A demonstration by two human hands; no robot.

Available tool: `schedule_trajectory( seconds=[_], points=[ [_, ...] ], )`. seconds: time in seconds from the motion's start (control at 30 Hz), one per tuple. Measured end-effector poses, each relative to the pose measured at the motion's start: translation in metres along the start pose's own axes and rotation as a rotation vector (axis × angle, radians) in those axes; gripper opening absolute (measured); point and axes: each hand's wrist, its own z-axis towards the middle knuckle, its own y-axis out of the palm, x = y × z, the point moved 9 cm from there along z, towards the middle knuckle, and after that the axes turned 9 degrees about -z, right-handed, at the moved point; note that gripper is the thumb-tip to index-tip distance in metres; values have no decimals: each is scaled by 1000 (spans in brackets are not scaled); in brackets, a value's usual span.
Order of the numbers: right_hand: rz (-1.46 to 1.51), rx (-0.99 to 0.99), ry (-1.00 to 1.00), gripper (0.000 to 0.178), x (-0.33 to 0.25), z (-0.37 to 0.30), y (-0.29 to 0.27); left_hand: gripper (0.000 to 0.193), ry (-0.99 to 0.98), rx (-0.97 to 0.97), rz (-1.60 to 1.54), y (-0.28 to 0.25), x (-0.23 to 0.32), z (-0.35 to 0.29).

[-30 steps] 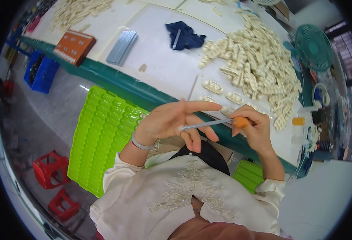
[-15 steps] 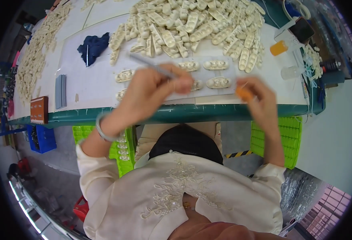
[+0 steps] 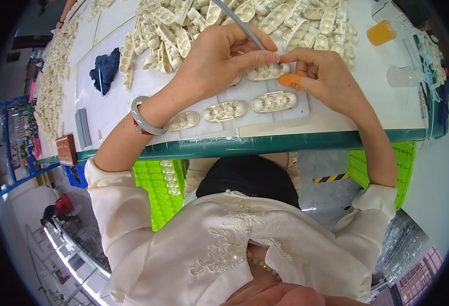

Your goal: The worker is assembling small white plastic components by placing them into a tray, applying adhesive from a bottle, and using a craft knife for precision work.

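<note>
My left hand [image 3: 219, 58] pinches a thin grey ribbed rod [image 3: 241, 24] that slants down toward the fingertips. Close beside it, my right hand [image 3: 329, 76] has thumb and forefinger brought together near the rod's low end; anything between them is too small to make out. An orange finger cover [image 3: 289, 81] is on the right thumb. Both sets of fingertips are over a cream oval plastic piece with round cups [image 3: 261, 73], partly hidden. Nearer me, similar pieces [image 3: 274, 102] lie in a row on a pale board [image 3: 301, 113].
A big heap of cream pieces [image 3: 280, 18] covers the table's far side. Left are a dark blue cloth [image 3: 103, 70], grey strips [image 3: 83, 130] and a brown block [image 3: 66, 149]. An orange jar [image 3: 382, 33] and clear cup [image 3: 403, 77] stand right. Green trays [image 3: 155, 191] are below the table edge.
My hands have come together over a piece in the board's back row; before, they were apart. The rod's slant has become steeper. The whole view has shifted closer to the table.
</note>
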Motion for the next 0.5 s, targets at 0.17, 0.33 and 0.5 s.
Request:
schedule_trajectory(
  seconds=[0.17,0.33,0.5],
  points=[
    [45,13,1,28,3,1,1,16,3,-23,130,6,5,0],
    [59,30,-5,26,2,1,2,17,92,-10,52,3,5,1],
    [50,41,-3,26,3,0,2,18,114,-46,-14,4,6,4]
  ],
)
